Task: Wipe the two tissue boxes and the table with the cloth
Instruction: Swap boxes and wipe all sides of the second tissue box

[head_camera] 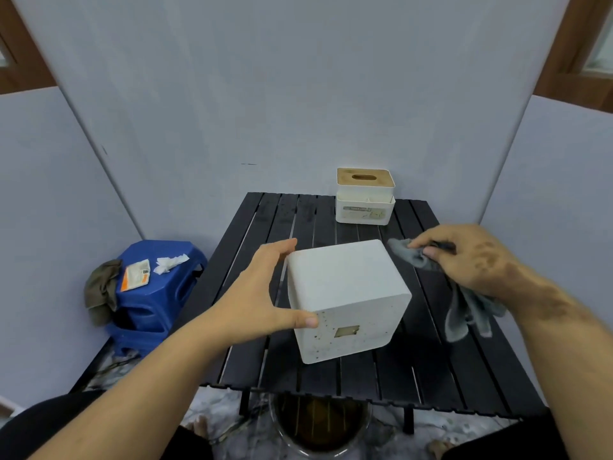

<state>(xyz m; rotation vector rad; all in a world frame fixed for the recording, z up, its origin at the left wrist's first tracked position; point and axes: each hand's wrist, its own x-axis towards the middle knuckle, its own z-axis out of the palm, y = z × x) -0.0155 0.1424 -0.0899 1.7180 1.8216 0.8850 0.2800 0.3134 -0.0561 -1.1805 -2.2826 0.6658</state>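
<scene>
A plain white tissue box [345, 293] stands on the black slatted table [365, 370], its near face speckled with dirt and bearing a small rectangular window. My left hand [262, 293] holds its left side, thumb on the near face and fingers at the far top corner. My right hand [471, 260] grips a grey cloth [464, 310] just right of the box; the cloth hangs down to the table. A second white tissue box [365, 207] with a wooden slotted lid stands at the table's far edge.
A blue plastic stool [156, 293] stands left of the table, carrying a packet, a crumpled tissue and a draped olive rag. A round bucket [318, 423] sits on the floor under the table's near edge. Grey partition walls close in on three sides.
</scene>
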